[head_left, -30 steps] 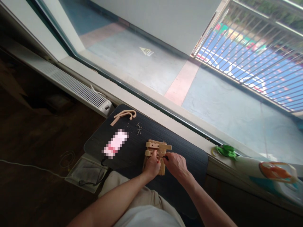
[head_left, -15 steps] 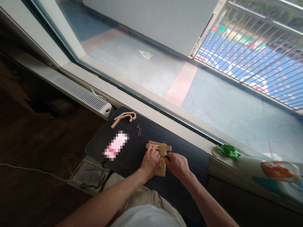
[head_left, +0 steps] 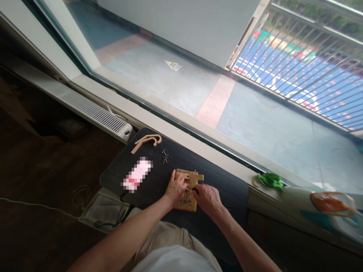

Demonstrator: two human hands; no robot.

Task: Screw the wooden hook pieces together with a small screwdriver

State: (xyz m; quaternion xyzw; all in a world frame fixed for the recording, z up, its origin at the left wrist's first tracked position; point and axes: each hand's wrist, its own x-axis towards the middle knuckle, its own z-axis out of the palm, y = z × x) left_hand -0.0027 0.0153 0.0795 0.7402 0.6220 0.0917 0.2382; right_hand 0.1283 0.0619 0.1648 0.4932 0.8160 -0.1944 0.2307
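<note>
A wooden block (head_left: 190, 205) lies on a small dark table, with shavings or small bits on its near part. Across its far end sits a lighter wooden piece (head_left: 196, 177) with a dark hole. My left hand (head_left: 176, 187) presses its fingers on the left end of that piece, bent and close together. My right hand (head_left: 209, 197) is closed around a tool with a dark handle (head_left: 195, 190). The tool's thin tip points left toward my left fingertips, over the block. Its exact kind is too small to make out.
Curved wooden hooks (head_left: 147, 140) and several screws or nails (head_left: 165, 155) lie on the dark table (head_left: 119, 166). A blurred-out pink item (head_left: 137, 174) is near its left side. Beyond are a window sill (head_left: 167, 130), a radiator (head_left: 93, 111) and a green item (head_left: 270, 180).
My left hand has shifted slightly up and left, its fingers now covering more of the lighter piece. More of the block's near part shows. My right hand still grips the tool, slightly further left.
</note>
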